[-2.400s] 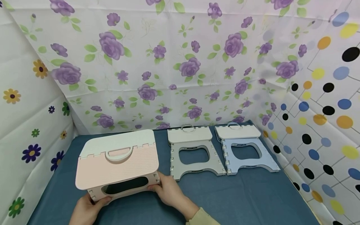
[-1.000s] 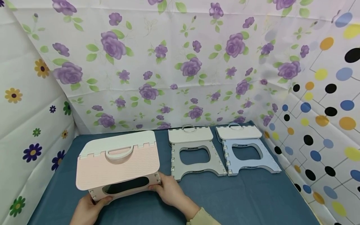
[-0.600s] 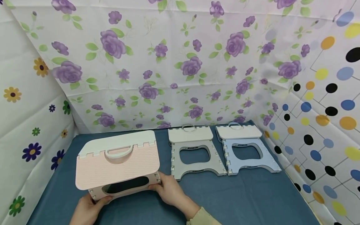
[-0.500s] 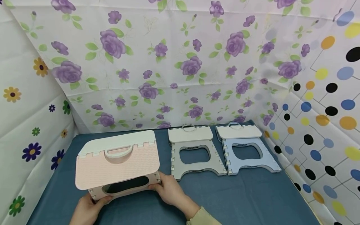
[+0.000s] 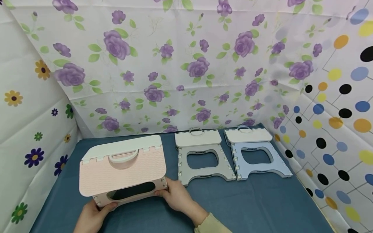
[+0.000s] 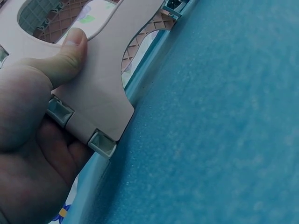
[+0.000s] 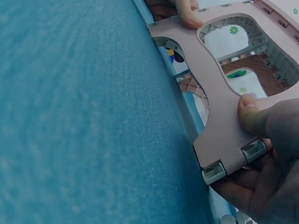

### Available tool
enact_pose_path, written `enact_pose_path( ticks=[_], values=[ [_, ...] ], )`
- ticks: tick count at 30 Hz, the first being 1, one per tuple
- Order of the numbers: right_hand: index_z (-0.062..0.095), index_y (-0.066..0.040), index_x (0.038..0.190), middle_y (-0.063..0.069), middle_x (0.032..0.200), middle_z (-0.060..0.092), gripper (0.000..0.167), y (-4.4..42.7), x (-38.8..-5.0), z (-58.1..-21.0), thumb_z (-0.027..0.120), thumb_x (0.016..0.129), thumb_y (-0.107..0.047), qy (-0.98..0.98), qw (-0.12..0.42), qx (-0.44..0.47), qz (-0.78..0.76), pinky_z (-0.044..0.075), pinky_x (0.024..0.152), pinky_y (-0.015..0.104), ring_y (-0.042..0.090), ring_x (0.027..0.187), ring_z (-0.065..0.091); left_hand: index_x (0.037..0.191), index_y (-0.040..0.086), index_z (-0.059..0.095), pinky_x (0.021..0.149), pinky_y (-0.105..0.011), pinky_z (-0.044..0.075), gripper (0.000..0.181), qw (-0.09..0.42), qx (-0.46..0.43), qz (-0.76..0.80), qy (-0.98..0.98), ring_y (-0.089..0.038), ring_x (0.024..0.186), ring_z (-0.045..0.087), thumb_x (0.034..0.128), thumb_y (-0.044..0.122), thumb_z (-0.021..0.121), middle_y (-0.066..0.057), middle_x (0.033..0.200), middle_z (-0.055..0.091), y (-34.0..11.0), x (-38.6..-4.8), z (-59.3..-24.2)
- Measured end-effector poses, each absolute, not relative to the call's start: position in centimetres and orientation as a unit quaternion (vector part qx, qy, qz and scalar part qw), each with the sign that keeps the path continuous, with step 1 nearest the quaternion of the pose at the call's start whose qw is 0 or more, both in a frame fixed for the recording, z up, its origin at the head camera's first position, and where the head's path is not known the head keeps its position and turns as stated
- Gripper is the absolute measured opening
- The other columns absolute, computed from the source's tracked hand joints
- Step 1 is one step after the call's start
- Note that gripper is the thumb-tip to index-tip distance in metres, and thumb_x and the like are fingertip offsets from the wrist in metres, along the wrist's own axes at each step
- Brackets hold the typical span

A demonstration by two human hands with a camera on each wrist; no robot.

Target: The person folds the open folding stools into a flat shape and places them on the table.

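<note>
A pink and white folding step stool (image 5: 122, 174) stands unfolded at the left of the cloth-covered table, its carry handle lying on the top. My left hand (image 5: 91, 216) grips the lower left corner of its front leg panel; in the left wrist view the thumb (image 6: 70, 56) presses the panel's face and the fingers go behind. At the lower right corner my right hand (image 5: 176, 195) holds the same panel, thumb (image 7: 252, 114) in front and fingers behind the hinged edge. The stool's feet rest on or very near the cloth.
To the right, a grey folding stool (image 5: 201, 165) and a blue folding stool (image 5: 254, 158) lie folded flat, side by side, along the table's back. Blue cloth (image 5: 247, 207) covers the table. Floral sheets (image 5: 186, 42) hang behind and at both sides.
Both hands keep their hold on the pink stool, which stays in the same place. Only a slight shift of the head view shows.
</note>
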State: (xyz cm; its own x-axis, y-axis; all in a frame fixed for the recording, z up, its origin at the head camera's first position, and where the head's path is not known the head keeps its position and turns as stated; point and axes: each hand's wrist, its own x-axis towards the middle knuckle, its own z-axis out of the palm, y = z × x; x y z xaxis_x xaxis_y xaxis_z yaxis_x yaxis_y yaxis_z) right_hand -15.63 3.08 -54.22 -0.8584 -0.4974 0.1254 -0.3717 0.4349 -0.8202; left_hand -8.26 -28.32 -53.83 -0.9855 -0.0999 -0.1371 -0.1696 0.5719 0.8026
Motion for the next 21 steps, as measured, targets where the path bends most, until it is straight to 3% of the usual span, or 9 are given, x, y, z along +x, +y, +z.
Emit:
enact_pose_path(
  ticks=[8, 12, 21],
  values=[
    [0.069, -0.018, 0.135, -0.003, 0.115, 0.079, 0.040, 3.18, -15.72, -54.18, 0.073, 0.101, -0.038, 0.849, 0.063, -0.261, -0.455, 0.057, 0.080, 0.023, -0.003, 0.095, 0.069, 0.149, -0.006, 0.040, 0.085, -0.035, 0.060, 0.070, 0.032, -0.065, 0.459, 0.886, -0.040, 0.116, 0.069, 0.1022, 0.030, 0.078, -0.027, 0.135, 0.062, -28.39, -8.29, -53.94],
    [0.069, -0.018, 0.135, -0.003, 0.113, 0.079, 0.040, 3.20, -15.79, -54.12, 0.073, 0.101, -0.038, 0.850, 0.061, -0.262, -0.452, 0.056, 0.078, 0.022, -0.003, 0.092, 0.068, 0.149, -0.006, 0.041, 0.086, -0.039, 0.060, 0.069, 0.047, -0.084, 0.453, 0.886, -0.038, 0.116, 0.068, 0.1029, 0.032, 0.077, -0.027, 0.136, 0.062, -28.38, -8.40, -53.71],
    [0.069, -0.018, 0.135, -0.003, 0.114, 0.079, 0.039, 3.24, -15.66, -54.11, 0.073, 0.101, -0.038, 0.853, 0.063, -0.261, -0.447, 0.057, 0.079, 0.023, -0.003, 0.094, 0.069, 0.146, -0.004, 0.045, 0.078, -0.029, 0.058, 0.063, 0.019, -0.063, 0.455, 0.888, -0.027, 0.106, 0.071, 0.1030, 0.030, 0.077, -0.024, 0.130, 0.064, -28.38, -8.17, -54.05]
  ],
)
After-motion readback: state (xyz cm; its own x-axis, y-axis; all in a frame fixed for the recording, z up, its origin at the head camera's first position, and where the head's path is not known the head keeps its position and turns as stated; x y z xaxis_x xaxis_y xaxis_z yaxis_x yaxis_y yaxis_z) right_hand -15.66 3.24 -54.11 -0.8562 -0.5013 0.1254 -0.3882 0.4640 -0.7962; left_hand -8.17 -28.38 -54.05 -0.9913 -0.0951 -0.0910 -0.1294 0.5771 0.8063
